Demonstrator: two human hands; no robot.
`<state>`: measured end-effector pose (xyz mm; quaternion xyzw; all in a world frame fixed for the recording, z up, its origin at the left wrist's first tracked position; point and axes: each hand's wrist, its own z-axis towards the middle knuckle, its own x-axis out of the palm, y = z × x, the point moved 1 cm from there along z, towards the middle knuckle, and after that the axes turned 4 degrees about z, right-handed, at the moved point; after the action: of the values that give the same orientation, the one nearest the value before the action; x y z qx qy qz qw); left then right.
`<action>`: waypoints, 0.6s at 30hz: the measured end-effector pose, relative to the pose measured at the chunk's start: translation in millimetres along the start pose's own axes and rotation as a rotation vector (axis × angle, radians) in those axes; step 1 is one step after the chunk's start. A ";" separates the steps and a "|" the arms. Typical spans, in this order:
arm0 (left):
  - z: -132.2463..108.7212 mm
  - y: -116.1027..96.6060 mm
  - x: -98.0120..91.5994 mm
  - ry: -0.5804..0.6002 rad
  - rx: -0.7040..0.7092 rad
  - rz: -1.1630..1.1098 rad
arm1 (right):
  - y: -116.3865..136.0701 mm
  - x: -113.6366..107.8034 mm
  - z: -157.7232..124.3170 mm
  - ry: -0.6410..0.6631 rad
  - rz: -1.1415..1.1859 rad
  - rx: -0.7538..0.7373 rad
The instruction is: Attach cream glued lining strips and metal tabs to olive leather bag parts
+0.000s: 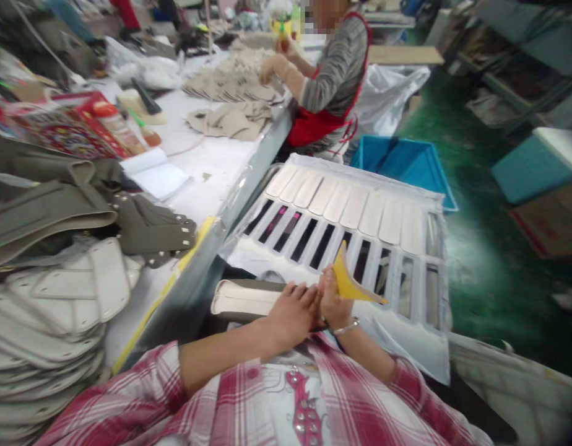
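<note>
My left hand (290, 313) lies closed over the end of a cream leather strap piece (244, 298) held in my lap. My right hand (335, 297) is closed round a yellow wedge-shaped tool (351, 282), its point sticking out to the right. The two hands touch each other. Just beyond them lies a white slotted rack (402, 279) carrying several cream strips (355, 207) laid side by side along its far edge.
On my left a worktable (207, 167) holds stacks of cream pieces (54, 322), olive studded leather parts (151, 229), a red box (77, 127) and white paper. A co-worker in a red apron (330, 80) handles beige pieces at the far end. A blue bin (407, 162) stands on the green floor.
</note>
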<state>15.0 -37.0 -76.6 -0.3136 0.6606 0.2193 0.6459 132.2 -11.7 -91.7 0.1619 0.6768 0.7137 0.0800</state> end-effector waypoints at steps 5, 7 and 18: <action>-10.9 8.1 2.1 -0.128 -0.012 -0.051 | 15.4 8.0 10.7 0.135 0.204 0.117; -31.2 24.7 -2.2 -0.200 -0.079 -0.119 | 22.0 6.8 17.1 0.122 0.316 0.146; -137.6 131.4 27.8 -0.564 -0.764 -1.338 | 57.3 56.7 49.2 1.075 -0.695 0.590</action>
<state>-174.3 -43.3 -109.8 -0.7726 0.0262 0.0684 0.6306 101.9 49.3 -26.4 -0.4238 0.8004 0.4145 -0.0892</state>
